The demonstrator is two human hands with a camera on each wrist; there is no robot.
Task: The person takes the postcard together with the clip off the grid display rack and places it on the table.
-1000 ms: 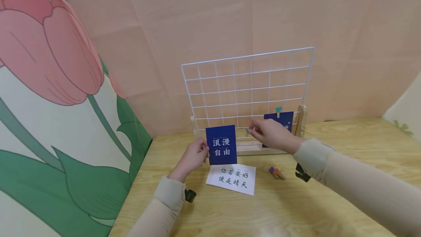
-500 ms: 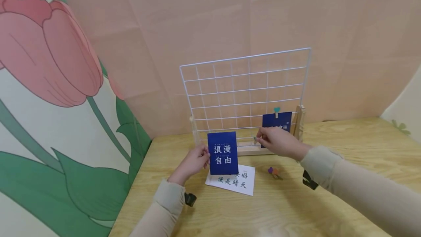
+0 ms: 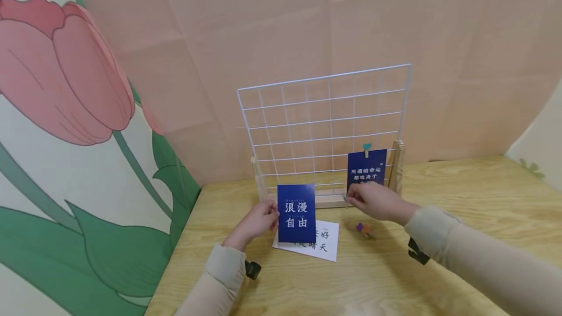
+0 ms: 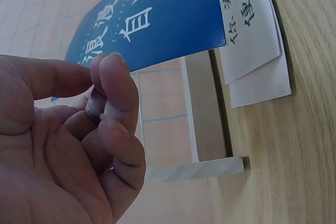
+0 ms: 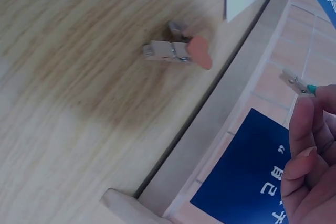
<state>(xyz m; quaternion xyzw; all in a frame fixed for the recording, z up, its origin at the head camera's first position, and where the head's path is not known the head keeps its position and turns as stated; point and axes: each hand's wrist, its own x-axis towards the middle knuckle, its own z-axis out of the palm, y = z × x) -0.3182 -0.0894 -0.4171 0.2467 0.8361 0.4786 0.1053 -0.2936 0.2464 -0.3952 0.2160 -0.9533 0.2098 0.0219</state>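
Observation:
My left hand (image 3: 256,219) pinches the left edge of a dark blue card (image 3: 296,233) with white characters, held upright in front of the wire grid's lower left part. Between thumb and finger of my right hand (image 3: 376,202) is a small wooden clothespin (image 5: 295,80) with a green end, its jaws pointing away from the fingertips in the right wrist view. That hand is low before the grid, overlapping a second blue card (image 3: 366,162). This second card hangs at the grid's lower right from a clothespin with a teal heart (image 3: 367,147).
The white wire grid (image 3: 330,99) stands on a wooden base (image 3: 330,202) at the back of the table (image 3: 307,286). White cards (image 3: 328,246) with dark writing lie partly behind the held card. Right of them lie clothespins with purple and orange (image 5: 199,52) tops.
Both hands have come down, the left lowering the blue card over the white cards. My right hand has also shifted right with its clothespin, uncovering more of the hanging card.

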